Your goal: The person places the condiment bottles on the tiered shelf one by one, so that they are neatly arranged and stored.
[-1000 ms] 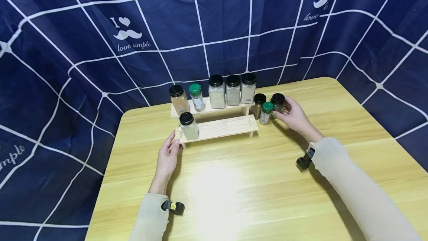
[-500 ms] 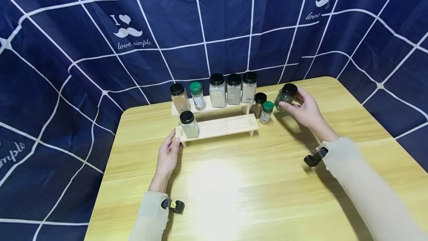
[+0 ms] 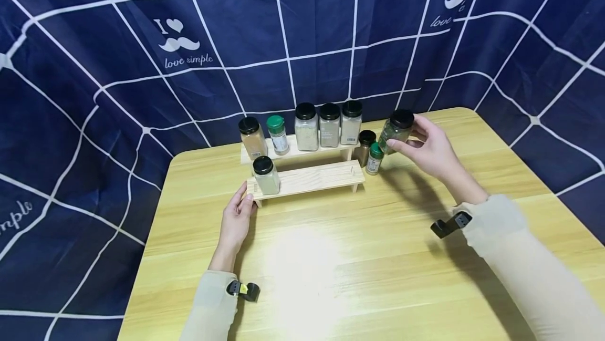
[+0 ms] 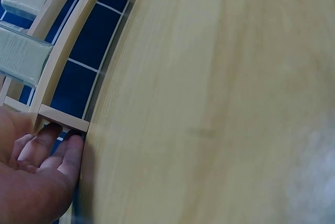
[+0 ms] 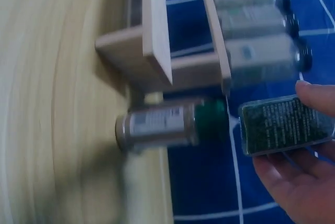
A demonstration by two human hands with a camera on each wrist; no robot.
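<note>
My left hand [image 3: 235,225] grips the left end of the lower wooden shelf [image 3: 316,177], its fingers at the end leg [image 4: 64,118] in the left wrist view. On that shelf's left end stands a black-lidded jar of pale powder [image 3: 267,179]. In my right hand [image 3: 437,153] is a black-lidded spice jar [image 3: 395,132] with dark green contents, pinched between thumb and fingers. The jar is tilted, raised above the table. Just left of it stand a green-capped shaker [image 3: 374,160] and a black-lidded brown jar [image 3: 364,152].
Along the raised back shelf [image 3: 289,147] stand several jars, among them an orange-toned one [image 3: 253,144] and another green-capped shaker [image 3: 278,138]. The wooden table [image 3: 378,257] meets a dark blue gridded curtain [image 3: 321,26] behind.
My right hand has lifted the dark green spice jar off the table, first to the right, then back slightly left and higher. The left hand stays at the shelf's end.
</note>
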